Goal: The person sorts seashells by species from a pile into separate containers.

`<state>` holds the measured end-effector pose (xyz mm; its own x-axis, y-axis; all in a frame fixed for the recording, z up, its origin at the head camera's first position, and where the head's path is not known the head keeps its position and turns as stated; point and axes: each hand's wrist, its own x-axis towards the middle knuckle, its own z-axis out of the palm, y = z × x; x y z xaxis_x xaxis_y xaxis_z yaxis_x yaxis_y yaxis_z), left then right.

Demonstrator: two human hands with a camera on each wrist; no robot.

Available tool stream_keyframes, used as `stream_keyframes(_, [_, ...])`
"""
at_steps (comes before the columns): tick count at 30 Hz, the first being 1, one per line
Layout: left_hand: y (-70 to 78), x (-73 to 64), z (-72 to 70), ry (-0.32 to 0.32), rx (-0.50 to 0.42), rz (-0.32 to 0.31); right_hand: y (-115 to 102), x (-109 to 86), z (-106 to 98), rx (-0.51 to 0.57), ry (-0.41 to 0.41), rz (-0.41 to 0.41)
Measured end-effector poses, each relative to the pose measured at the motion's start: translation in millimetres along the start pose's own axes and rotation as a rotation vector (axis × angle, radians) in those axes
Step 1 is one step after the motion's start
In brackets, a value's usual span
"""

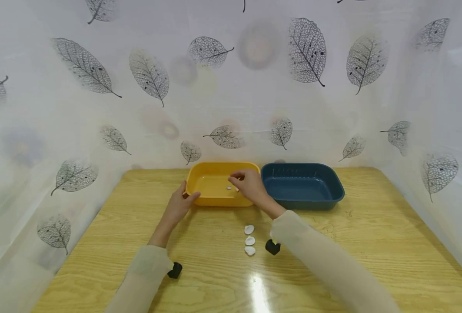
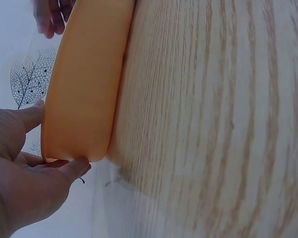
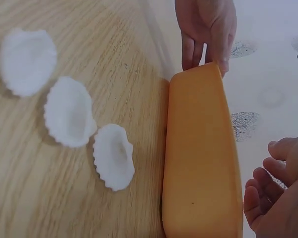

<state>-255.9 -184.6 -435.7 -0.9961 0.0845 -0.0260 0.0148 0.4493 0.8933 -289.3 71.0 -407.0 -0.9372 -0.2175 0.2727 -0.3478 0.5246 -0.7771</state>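
My left hand (image 1: 177,206) grips the left end of a yellow plastic basin (image 1: 221,202), thumb at the front rim and fingers around the end wall. Over the basin's right half hovers my right hand (image 1: 250,182), its fingers loosely bent. No object shows between those fingers in the right wrist view. Just below the fingertips in the head view, a small white shell (image 1: 228,188) appears against the basin floor. Three white seashells with scalloped edges lie in a column on the table: a far shell (image 1: 249,229), a middle shell (image 1: 250,241) and a near shell (image 1: 250,251).
A dark blue basin (image 1: 303,204) stands right beside the yellow one. Both are on a wooden table (image 1: 215,278), near its back edge. Behind hangs a white curtain (image 1: 231,95) printed with grey leaves. Black wrist devices sit at both sleeves.
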Motion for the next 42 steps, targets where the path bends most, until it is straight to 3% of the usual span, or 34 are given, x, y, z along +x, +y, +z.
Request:
stream_keyframes(14, [1.2, -1.2, -2.0, 0.003, 0.022, 0.008, 3, -30.0, -37, 0.026, 0.038, -0.100])
stream_keyframes(31, [1.6, -1.9, -0.2, -0.002, 0.027, 0.012, 35, -69.5, -85, 0.025, 0.092, -0.028])
stream_keyframes(42, [3.1, 0.0, -0.6, -0.005, 0.021, 0.001, 56, -94.1, -121, -0.017, 0.170, -0.023])
